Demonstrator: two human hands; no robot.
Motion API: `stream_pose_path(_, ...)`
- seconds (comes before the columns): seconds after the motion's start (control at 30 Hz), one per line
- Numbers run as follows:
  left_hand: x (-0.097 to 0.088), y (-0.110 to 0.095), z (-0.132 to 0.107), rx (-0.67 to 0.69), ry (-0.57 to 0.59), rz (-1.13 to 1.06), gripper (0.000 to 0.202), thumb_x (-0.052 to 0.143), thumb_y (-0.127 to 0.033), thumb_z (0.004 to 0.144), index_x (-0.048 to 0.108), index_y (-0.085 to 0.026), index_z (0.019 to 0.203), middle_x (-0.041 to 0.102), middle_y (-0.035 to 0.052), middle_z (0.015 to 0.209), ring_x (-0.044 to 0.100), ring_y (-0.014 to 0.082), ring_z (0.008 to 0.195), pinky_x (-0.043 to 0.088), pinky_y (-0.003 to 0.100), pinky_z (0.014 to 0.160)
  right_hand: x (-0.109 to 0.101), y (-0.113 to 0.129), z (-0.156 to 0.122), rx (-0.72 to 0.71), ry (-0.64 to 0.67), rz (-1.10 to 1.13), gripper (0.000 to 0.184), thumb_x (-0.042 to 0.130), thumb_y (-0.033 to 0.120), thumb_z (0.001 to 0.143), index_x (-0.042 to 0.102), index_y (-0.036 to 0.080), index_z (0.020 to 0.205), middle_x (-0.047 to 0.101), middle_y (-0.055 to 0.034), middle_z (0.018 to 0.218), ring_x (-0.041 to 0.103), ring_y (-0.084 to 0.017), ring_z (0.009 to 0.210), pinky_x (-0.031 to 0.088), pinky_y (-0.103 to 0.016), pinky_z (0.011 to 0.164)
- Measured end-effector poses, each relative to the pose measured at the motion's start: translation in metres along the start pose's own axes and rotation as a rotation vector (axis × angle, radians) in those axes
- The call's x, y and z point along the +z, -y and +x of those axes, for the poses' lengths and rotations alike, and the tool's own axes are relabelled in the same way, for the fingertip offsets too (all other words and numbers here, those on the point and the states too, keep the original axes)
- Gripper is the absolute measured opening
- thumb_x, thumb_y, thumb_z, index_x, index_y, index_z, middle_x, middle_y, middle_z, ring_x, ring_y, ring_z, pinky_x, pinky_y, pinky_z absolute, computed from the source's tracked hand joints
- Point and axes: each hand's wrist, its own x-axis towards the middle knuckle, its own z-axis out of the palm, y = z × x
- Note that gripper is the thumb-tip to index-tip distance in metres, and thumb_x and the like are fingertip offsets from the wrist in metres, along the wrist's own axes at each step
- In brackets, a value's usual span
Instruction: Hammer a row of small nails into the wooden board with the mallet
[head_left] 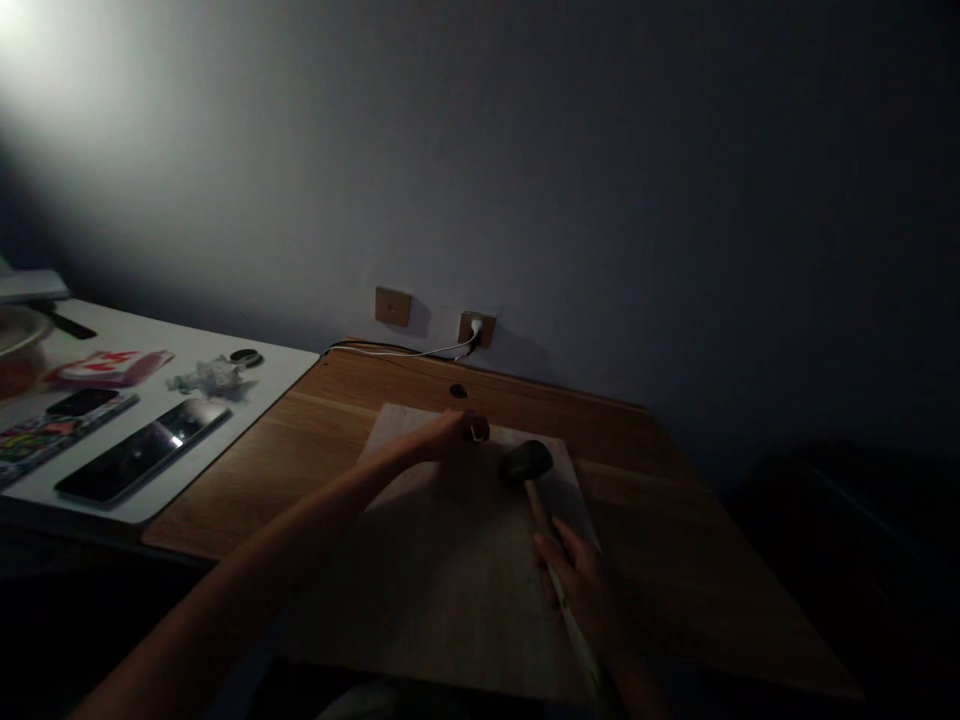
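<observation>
My right hand [577, 575] is wrapped round the pale handle of a mallet [526, 462] with a dark, rounded head. The head is up and to the left of that hand, over the right part of a flat wooden board [442, 560]. Near the board's far edge, my left hand [452, 435] has its fingers curled in a pinch. A tiny light-coloured bit shows at its fingertips, too small and dark to name. A short gap separates the mallet head from the left hand.
The board lies on a brown wooden desk [247, 480]. A white plug [476, 327] with cables sits in a wall outlet behind. On the white table [277, 365] at left are a phone [142, 455], crumpled plastic [210, 378], a red-and-white packet [112, 367] and a bowl [19, 330].
</observation>
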Motion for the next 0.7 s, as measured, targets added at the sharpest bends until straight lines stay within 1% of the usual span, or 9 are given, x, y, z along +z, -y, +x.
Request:
stream_pose_path(0.1, 0.011, 0.009, 0.005, -0.050, -0.096, -0.012, 0.020, 0.061, -0.007, 0.078, 0.068, -0.017, 0.094, 0.071, 0.0004, 0.085, 0.065, 0.0129, 0.075, 0.045, 0.020, 0.068, 0.000, 0.000, 0.000, -0.010, 0.012, -0.009, 0.047, 0.064, 0.065, 0.077, 0.061, 0.020, 0.088, 0.054, 0.0037, 0.065, 0.049, -0.010, 0.046, 0.040, -0.022, 0.039)
stream_pose_path(0.2, 0.017, 0.012, 0.002, -0.077, -0.154, -0.017, 0.016, 0.063, -0.013, 0.079, 0.068, -0.020, 0.092, 0.071, -0.0008, 0.084, 0.065, 0.0135, 0.076, 0.046, 0.021, 0.069, 0.000, 0.002, -0.001, 0.008, 0.045, -0.003, 0.048, 0.062, 0.067, 0.078, 0.059, 0.020, 0.088, 0.053, 0.0044, 0.066, 0.046, -0.009, 0.043, 0.039, -0.022, 0.037)
stream_pose_path(0.27, 0.018, 0.012, -0.001, -0.087, -0.160, -0.033, 0.018, 0.063, -0.014, 0.080, 0.068, -0.021, 0.096, 0.072, -0.0009, 0.086, 0.066, 0.0137, 0.077, 0.047, 0.021, 0.070, 0.000, 0.003, -0.001, 0.006, 0.053, 0.005, 0.048, 0.061, 0.067, 0.079, 0.057, 0.021, 0.088, 0.052, 0.0050, 0.066, 0.045, -0.009, 0.042, 0.038, -0.021, 0.035)
stream_pose_path(0.33, 0.018, 0.012, -0.002, -0.088, -0.144, -0.045, 0.024, 0.062, -0.014, 0.081, 0.068, -0.022, 0.103, 0.073, -0.0014, 0.087, 0.067, 0.0134, 0.078, 0.048, 0.020, 0.071, 0.001, 0.003, -0.001, -0.003, 0.055, 0.015, 0.046, 0.061, 0.066, 0.080, 0.057, 0.021, 0.089, 0.052, 0.0053, 0.067, 0.044, -0.008, 0.042, 0.037, -0.020, 0.035)
stream_pose_path(0.4, 0.017, 0.010, -0.002, -0.074, -0.123, -0.036, 0.027, 0.061, -0.012, 0.082, 0.067, -0.022, 0.106, 0.074, -0.0015, 0.088, 0.067, 0.0131, 0.079, 0.048, 0.019, 0.072, 0.001, 0.001, -0.001, -0.006, 0.062, 0.023, 0.045, 0.062, 0.065, 0.080, 0.056, 0.021, 0.088, 0.051, 0.0057, 0.067, 0.044, -0.007, 0.042, 0.036, -0.020, 0.035)
stream_pose_path(0.53, 0.017, 0.008, -0.003, -0.034, -0.117, 0.028, 0.019, 0.060, -0.011, 0.082, 0.069, -0.020, 0.097, 0.073, -0.0002, 0.090, 0.067, 0.0136, 0.082, 0.048, 0.020, 0.074, 0.001, -0.002, 0.000, -0.004, 0.066, 0.017, 0.043, 0.061, 0.063, 0.082, 0.056, 0.021, 0.086, 0.050, 0.0057, 0.067, 0.045, -0.007, 0.043, 0.037, -0.020, 0.036)
stream_pose_path(0.63, 0.019, 0.007, -0.004, -0.017, -0.151, 0.087, 0.018, 0.057, -0.010, 0.083, 0.069, -0.018, 0.093, 0.072, 0.0003, 0.088, 0.065, 0.0146, 0.082, 0.047, 0.022, 0.076, 0.001, -0.003, -0.001, 0.026, 0.045, 0.008, 0.044, 0.060, 0.063, 0.083, 0.057, 0.021, 0.095, 0.053, 0.0048, 0.072, 0.047, -0.008, 0.045, 0.039, -0.020, 0.037)
stream_pose_path(0.7, 0.019, 0.008, -0.004, -0.013, -0.151, 0.094, 0.018, 0.058, -0.008, 0.082, 0.069, -0.018, 0.092, 0.071, 0.0005, 0.088, 0.065, 0.0146, 0.082, 0.046, 0.022, 0.076, 0.001, -0.003, -0.001, 0.032, 0.036, 0.004, 0.045, 0.060, 0.064, 0.083, 0.057, 0.021, 0.097, 0.053, 0.0045, 0.073, 0.047, -0.008, 0.044, 0.039, -0.020, 0.036)
